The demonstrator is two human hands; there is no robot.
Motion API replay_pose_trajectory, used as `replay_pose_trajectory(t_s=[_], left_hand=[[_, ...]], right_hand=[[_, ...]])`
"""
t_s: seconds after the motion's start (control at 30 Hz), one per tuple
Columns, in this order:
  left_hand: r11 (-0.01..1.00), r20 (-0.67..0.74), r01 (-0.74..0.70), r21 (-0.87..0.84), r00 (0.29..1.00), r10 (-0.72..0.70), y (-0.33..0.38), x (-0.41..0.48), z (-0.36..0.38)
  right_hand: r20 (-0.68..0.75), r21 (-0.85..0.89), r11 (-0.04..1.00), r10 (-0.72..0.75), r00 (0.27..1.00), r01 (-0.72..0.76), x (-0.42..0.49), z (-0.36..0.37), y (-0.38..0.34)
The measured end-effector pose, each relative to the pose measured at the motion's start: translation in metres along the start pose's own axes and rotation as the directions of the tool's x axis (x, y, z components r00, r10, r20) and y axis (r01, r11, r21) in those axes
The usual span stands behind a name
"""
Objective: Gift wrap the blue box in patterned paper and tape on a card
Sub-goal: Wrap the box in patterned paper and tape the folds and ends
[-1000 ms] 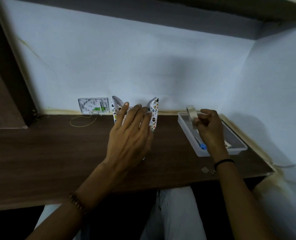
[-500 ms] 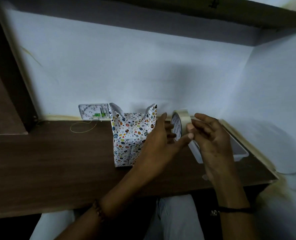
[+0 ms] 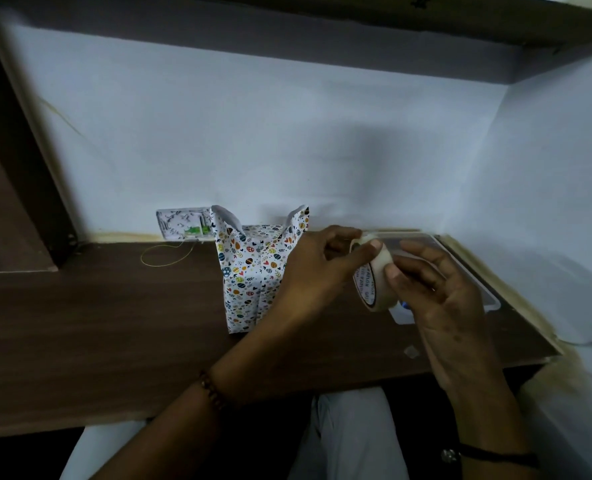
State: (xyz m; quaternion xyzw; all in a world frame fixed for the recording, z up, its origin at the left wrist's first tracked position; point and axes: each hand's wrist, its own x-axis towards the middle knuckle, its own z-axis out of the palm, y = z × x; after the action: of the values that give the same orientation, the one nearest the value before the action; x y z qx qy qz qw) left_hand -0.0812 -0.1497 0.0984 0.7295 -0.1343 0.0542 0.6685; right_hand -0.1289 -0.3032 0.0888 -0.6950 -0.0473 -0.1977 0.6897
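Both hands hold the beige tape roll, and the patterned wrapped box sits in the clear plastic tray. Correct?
No. Head view: the patterned wrapped box stands on the brown desk, beside the clear plastic tray. Left hand and right hand hold the beige tape roll.

I am watching 2 forearms angling up toward the tape roll (image 3: 374, 282) from below it. The left hand (image 3: 317, 268) is gripping the roll's top from its left side, thumb lying across the rim. The right hand (image 3: 440, 292) is pinching the roll from its right side, thumb pressing on the band.
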Motion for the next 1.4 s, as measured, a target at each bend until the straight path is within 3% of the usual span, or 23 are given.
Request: replay_pose_trajectory(t_s=[0.33,0.47,0.67,0.93,1.2,1.3,1.4], left_hand=[[1.0,-0.01,0.003,-0.027,1.0,-0.003,-0.004,0.006,0.007],[0.985,-0.009,-0.097,0.146,0.995,0.099,-0.013,0.006,0.013],[0.873,0.032,-0.226,0.433,0.971,0.235,-0.03,0.004,0.023],[0.92,0.076,-0.118,0.375,0.992,0.096,-0.05,0.012,0.029],[0.899,0.183,-0.15,0.411,0.98,0.08,-0.054,0.025,0.018],[0.892,0.224,-0.163,0.422,0.972,0.071,-0.055,0.027,0.016],[0.894,0.232,-0.146,0.424,0.972,0.048,-0.059,0.027,0.016]], right_hand=[[-0.038,0.024,0.997,0.068,0.997,-0.067,-0.005,-0.01,0.013],[-0.073,0.014,0.995,0.103,0.992,-0.102,-0.012,-0.012,0.02],[-0.123,0.003,0.98,0.2,0.972,-0.201,-0.027,-0.018,0.034],[-0.151,0.01,0.963,0.268,0.951,-0.27,-0.04,-0.024,0.062],[-0.172,-0.008,0.933,0.353,0.92,-0.36,-0.019,-0.031,0.061],[-0.285,-0.226,0.929,0.224,0.932,-0.292,0.023,-0.044,0.069],[-0.277,-0.64,0.719,0.113,0.954,-0.271,0.078,-0.06,0.087]])
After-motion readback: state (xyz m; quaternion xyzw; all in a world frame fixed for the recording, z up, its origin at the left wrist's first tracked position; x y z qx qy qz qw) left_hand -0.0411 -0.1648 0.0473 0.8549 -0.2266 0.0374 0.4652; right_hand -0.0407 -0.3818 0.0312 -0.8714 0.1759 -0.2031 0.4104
